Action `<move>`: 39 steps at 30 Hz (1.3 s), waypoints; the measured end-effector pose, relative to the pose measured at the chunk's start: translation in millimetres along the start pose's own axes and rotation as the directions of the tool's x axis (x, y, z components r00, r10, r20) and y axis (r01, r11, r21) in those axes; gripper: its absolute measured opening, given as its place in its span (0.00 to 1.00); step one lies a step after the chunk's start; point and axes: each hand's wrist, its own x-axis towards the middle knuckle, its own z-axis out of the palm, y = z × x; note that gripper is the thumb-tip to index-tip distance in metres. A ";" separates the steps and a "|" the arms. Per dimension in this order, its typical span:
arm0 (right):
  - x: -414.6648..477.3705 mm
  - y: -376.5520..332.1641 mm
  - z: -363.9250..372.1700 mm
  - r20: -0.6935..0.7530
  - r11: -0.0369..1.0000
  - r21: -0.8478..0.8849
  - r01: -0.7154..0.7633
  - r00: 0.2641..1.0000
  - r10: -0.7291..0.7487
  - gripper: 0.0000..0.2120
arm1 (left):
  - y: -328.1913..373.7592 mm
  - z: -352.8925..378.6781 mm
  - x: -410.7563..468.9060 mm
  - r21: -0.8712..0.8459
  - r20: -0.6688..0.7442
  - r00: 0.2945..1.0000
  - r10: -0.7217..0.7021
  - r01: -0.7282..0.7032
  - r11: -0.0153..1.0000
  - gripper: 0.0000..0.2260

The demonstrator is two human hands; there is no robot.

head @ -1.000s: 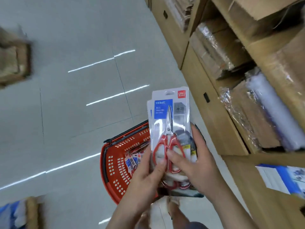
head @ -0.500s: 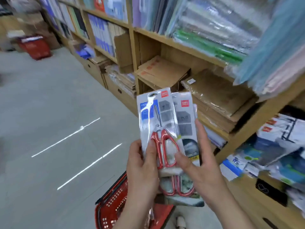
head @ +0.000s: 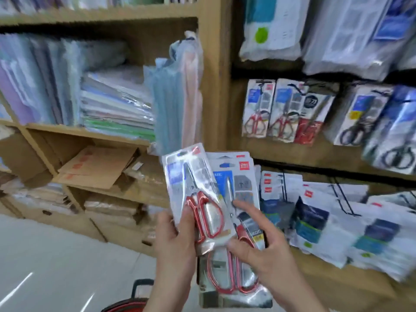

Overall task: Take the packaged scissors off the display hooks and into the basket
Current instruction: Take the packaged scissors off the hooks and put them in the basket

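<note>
Red-handled scissors in clear packaging are seen held up before a wooden shop display. The front pack (head: 191,183) is pinched in the left hand (head: 175,246), its thumb pressed on the red handles. The rear pack (head: 240,183), fanned out to the right and partly covered, is gripped by the right hand (head: 272,266), with a finger laid on its face and the thumb at the front pack's lower edge. Both packs are held clear of the hooks and above the red basket (head: 126,306) — only a sliver of its rim and a black handle can be seen at the bottom edge. More hanging packs (head: 279,111) are shown on the display to the right, with black-handled pairs (head: 358,118) beside them and a lower row of packages (head: 315,219) beneath. Plastic folders (head: 112,97) and flattened cardboard (head: 96,167) are stacked on the shelves at left — much of it blurred.
</note>
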 end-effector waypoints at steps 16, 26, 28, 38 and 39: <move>45.1 4.6 -195.9 -0.150 0.999 -0.017 -0.032 0.988 0.029 0.32 | 8.1 217.3 22.1 0.071 0.349 0.937 -0.010 -0.016 0.997 0.07; 86.3 22.1 -198.5 -0.169 0.993 -0.015 -0.119 0.979 0.115 0.32 | 45.6 248.0 132.3 0.006 0.414 0.900 -0.135 0.145 0.989 0.07; 96.6 22.9 -193.8 -0.181 0.987 0.009 -0.159 0.971 0.159 0.36 | 48.6 250.0 146.1 -0.017 0.442 0.885 -0.149 0.175 0.985 0.07; 148.0 35.3 -164.0 -0.171 0.985 0.114 -0.133 0.974 0.151 0.34 | 64.8 252.8 192.9 -0.090 0.397 0.916 0.060 -0.026 0.996 0.01; 150.4 35.0 -159.5 -0.148 0.979 0.157 -0.131 0.977 0.155 0.36 | 65.7 251.8 194.9 -0.089 0.389 0.917 0.086 -0.055 0.994 0.01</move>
